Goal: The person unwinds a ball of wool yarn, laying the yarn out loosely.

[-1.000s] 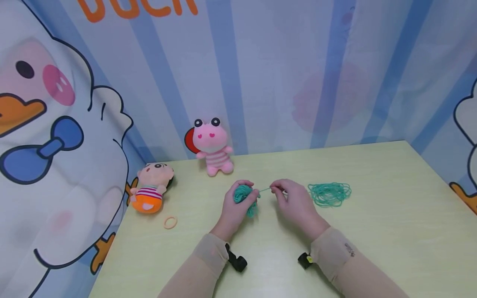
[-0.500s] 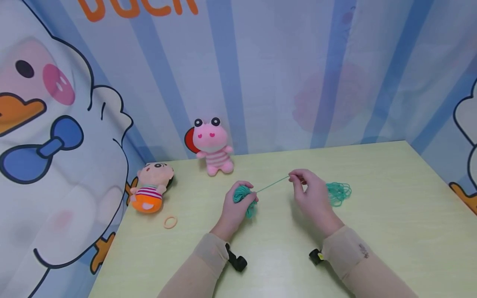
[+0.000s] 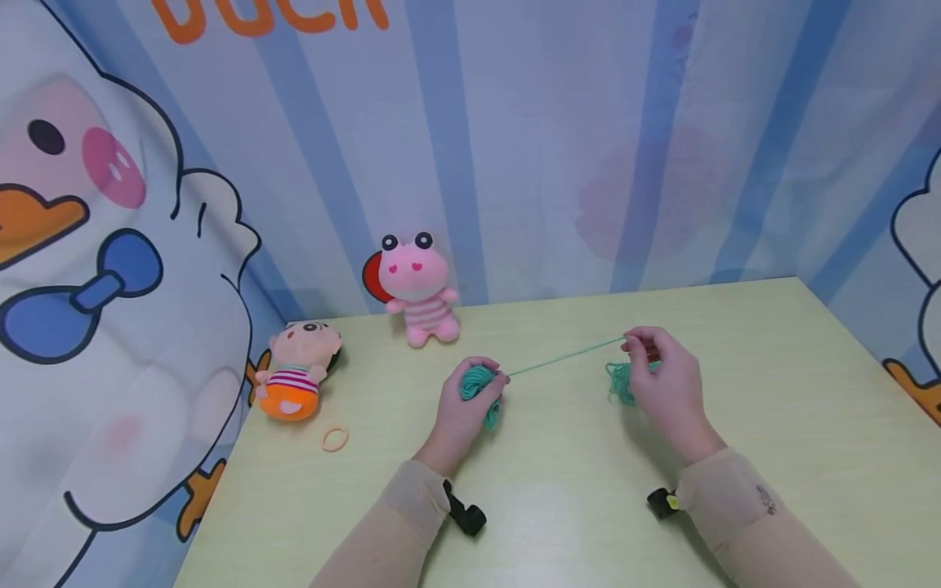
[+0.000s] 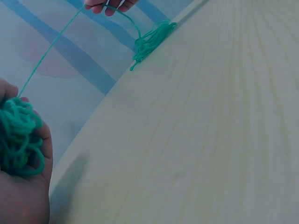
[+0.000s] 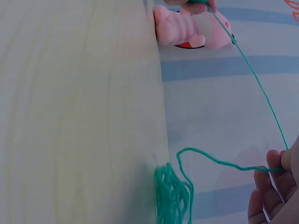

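Observation:
My left hand [image 3: 457,412] grips a bundle of green yarn [image 3: 478,382] above the table, thumb and fingers curled round it. Loose loops of the bundle bulge from the palm in the left wrist view. To the right, my right hand [image 3: 671,390] pinches a strand between thumb and fingertips. That strand [image 3: 566,357] runs taut between the two hands. From the right fingertips a slack length [image 5: 219,162] drops to a loose pile of yarn [image 5: 170,196] on the table. In the head view the right hand hides part of this pile.
A pink plush toy [image 3: 421,290] sits at the table's back edge. Left of it lies a doll in orange shorts [image 3: 294,376], with a small peach-coloured ring [image 3: 334,439] in front. A printed curtain [image 3: 544,163] hangs behind the pale table [image 3: 559,506].
My right hand has moved right and slightly away from me, lengthening the taut strand. It now covers the right part of the yarn pile. The left hand has stayed nearly still.

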A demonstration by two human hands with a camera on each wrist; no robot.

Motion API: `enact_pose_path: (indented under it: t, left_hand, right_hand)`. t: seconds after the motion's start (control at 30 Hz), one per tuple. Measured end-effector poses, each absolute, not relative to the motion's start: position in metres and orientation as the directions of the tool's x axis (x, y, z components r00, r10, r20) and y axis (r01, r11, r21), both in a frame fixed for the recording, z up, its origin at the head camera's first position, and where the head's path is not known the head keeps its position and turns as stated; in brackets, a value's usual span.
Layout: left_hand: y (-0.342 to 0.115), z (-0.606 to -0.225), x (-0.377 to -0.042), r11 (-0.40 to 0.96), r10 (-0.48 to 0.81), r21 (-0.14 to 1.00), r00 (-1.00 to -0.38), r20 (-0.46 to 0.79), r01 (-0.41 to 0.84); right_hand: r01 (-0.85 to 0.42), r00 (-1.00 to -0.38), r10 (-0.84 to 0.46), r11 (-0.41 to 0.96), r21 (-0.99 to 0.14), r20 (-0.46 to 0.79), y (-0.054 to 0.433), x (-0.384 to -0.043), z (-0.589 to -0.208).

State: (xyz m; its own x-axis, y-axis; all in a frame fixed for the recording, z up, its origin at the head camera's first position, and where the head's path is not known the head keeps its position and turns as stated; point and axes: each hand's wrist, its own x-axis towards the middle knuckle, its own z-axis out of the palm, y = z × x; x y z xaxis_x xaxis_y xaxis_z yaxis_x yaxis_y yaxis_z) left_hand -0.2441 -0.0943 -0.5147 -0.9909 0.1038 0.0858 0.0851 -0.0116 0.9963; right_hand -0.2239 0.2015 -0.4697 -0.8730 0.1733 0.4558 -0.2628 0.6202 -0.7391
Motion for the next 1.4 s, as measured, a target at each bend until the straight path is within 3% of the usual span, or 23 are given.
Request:
enact_pose_path:
  t: [0.3,0.87,1.2,1.4]
  left_hand:
    - [-0.093,-0.514,-0.245,-0.175,0.113,0.984,-0.992,0.063,0.042]
    - [-0.095,-0.513,-0.243,-0.107,0.015,0.987,-0.992,0.126,0.124]
    - [-0.097,-0.516,-0.244,-0.117,0.052,0.985,-0.99,0.133,0.126]
    - [-0.096,-0.517,-0.245,-0.142,0.081,0.983,-0.988,0.132,0.119]
  right_hand:
    - [-0.175,-0.888,0.233,0.627,-0.759,0.396,0.236,-0.217,-0.475]
    - [0.053,-0.951,0.26,0.676,-0.735,0.171,0.287,-0.223,-0.489]
    - [0.055,-0.986,0.141,0.778,-0.626,0.089,0.294,-0.226,-0.5]
    - [-0.053,-0.964,0.128,0.767,-0.639,0.234,0.271,-0.222,-0.49]
